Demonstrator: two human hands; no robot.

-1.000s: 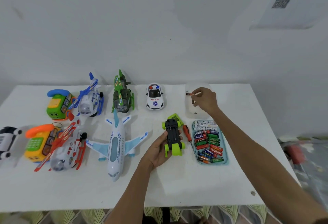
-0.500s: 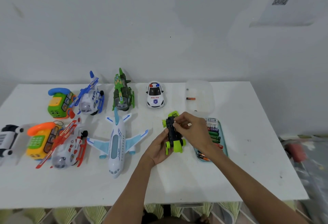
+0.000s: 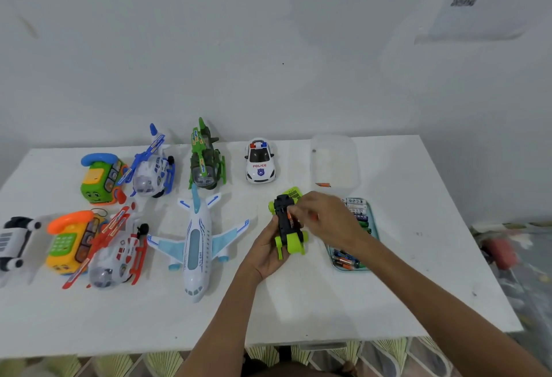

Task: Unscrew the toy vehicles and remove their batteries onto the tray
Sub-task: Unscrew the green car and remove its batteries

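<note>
A lime-green and black toy car (image 3: pixel 291 239) lies upside down in my left hand (image 3: pixel 265 251), which grips it from the left just above the table. My right hand (image 3: pixel 325 221) reaches over the car, and its fingertips pinch an orange battery (image 3: pixel 289 220) in the open compartment. The car's green battery cover (image 3: pixel 294 193) lies on the table just behind it. To the right stands the light-blue tray (image 3: pixel 352 269) with several batteries, partly hidden by my right forearm. A bit of the orange screwdriver (image 3: pixel 313 217) shows under my right hand.
A clear lid or box (image 3: pixel 334 161) with one battery (image 3: pixel 323 184) at its near edge sits behind the tray. A white airplane (image 3: pixel 195 245), police car (image 3: pixel 260 161), green helicopter (image 3: pixel 206 161), blue helicopter (image 3: pixel 152 170), red helicopter (image 3: pixel 116 251) and two toy phones (image 3: pixel 98 178) fill the left half.
My right hand left the clear box at the back, came down to the upturned car and now works at its battery compartment. My left hand kept hold of the car.
</note>
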